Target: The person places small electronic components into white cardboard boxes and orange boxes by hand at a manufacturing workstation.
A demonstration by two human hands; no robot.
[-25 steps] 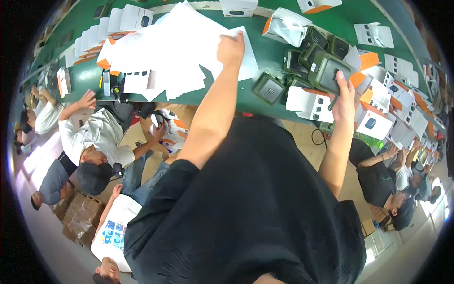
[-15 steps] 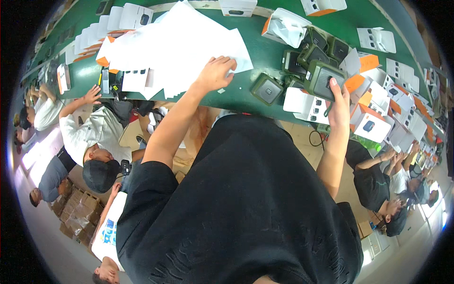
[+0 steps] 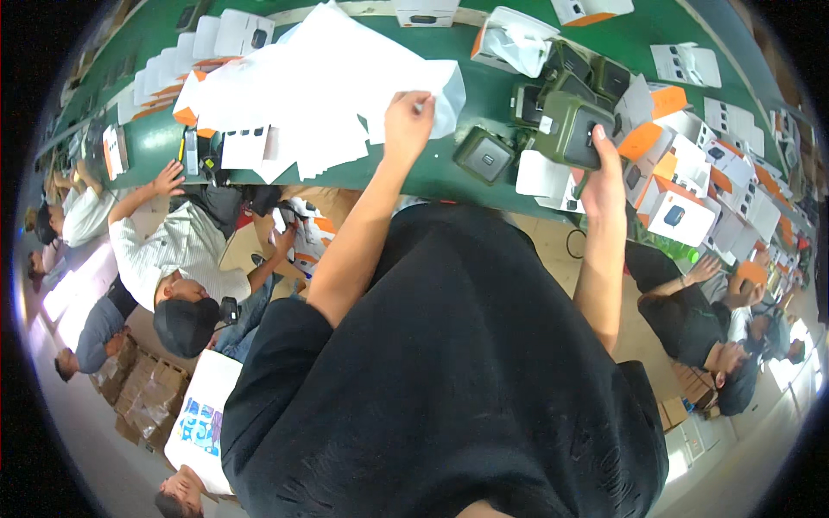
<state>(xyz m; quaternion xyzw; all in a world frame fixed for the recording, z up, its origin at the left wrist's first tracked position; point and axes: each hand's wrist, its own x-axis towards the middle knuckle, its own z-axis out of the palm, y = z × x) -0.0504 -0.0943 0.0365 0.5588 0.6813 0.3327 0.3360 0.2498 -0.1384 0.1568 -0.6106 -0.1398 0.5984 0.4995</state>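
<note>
My right hand (image 3: 606, 179) grips an olive-green box-shaped device (image 3: 570, 129), like a small portable speaker, thumb on its dark face. It is raised just in front of a pile of similar green devices (image 3: 610, 78). Another such device (image 3: 485, 155) lies by itself on the green table, left of the pile. My left hand (image 3: 409, 125) is closed, its thumb and forefinger pinching a thin, translucent white sheet (image 3: 446, 95) at the right end of a wide heap of white sheets (image 3: 302, 82). Whether the sheet is a bag, I cannot tell.
An open white carton (image 3: 509, 43) with a crumpled translucent wrap stands behind the devices. White-and-orange cartons (image 3: 678, 216) crowd the right; a row of white cartons (image 3: 207, 39) stands far left. A co-worker's hand (image 3: 167, 178) rests on the table edge at left. People work at right.
My left hand has drawn in to a pinch and moved slightly right, lifting the sheet's edge. The green device in my right hand has tilted and shifted a little left and away.
</note>
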